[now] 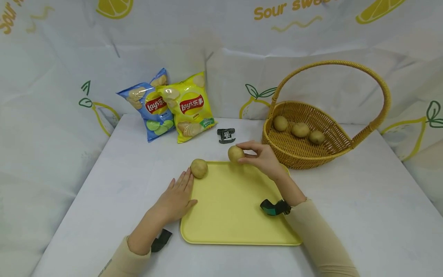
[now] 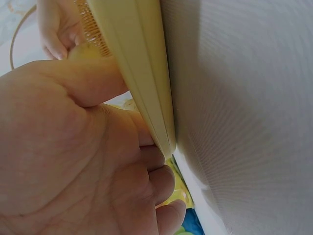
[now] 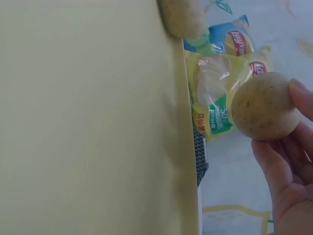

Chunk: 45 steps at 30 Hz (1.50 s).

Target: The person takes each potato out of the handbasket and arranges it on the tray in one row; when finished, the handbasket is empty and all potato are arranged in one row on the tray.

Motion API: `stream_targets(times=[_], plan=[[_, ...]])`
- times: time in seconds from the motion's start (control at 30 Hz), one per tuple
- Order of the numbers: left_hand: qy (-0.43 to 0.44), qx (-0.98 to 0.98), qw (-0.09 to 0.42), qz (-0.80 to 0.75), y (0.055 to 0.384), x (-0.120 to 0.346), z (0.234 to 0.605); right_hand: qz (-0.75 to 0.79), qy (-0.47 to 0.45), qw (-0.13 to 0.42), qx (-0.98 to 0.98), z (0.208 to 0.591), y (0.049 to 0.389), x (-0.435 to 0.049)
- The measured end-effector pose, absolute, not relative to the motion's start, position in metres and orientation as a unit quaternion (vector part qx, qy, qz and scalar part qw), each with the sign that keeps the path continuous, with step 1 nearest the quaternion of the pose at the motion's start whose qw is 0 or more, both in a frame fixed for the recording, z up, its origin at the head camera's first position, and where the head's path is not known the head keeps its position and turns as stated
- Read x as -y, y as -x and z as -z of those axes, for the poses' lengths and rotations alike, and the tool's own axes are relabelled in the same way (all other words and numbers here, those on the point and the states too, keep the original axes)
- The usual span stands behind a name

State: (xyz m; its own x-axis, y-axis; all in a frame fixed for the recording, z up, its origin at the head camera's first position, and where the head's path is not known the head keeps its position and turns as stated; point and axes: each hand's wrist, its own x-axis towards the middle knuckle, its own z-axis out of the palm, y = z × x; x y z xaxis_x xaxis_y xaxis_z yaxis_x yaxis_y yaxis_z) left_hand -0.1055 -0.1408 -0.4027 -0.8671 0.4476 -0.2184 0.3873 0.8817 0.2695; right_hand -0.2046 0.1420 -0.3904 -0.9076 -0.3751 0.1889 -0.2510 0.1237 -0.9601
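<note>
Between thumb and fingertips my right hand (image 1: 262, 158) pinches a round potato (image 1: 235, 154) above the far edge of a yellow tray (image 1: 235, 215). The right wrist view shows this potato (image 3: 266, 106) held beyond the tray's rim. A second potato (image 1: 199, 169) sits in the tray's far left corner. My left hand (image 1: 175, 201) rests along the left rim, its straight fingers reaching close to that potato and its thumb over the tray. Seen from the left wrist, the thumb and fingers meet the tray's side wall (image 2: 139, 63).
A wicker basket (image 1: 294, 158) with a tall handle stands at the back right, holding three potatoes (image 1: 300, 130). A blue chip bag (image 1: 147, 104) and a yellow chip bag (image 1: 190, 109) lean against the back cloth. A small black packet (image 1: 226, 135) lies behind the tray.
</note>
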Motion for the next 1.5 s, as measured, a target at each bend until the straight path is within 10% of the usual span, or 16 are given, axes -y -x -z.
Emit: stream_targets(times=[1.5], plan=[[-0.219, -0.959, 0.145, -0.11, 0.11, 0.142, 0.406, 0.615, 0.185, 0.163, -0.749, 0.417, 0.206, -0.093]])
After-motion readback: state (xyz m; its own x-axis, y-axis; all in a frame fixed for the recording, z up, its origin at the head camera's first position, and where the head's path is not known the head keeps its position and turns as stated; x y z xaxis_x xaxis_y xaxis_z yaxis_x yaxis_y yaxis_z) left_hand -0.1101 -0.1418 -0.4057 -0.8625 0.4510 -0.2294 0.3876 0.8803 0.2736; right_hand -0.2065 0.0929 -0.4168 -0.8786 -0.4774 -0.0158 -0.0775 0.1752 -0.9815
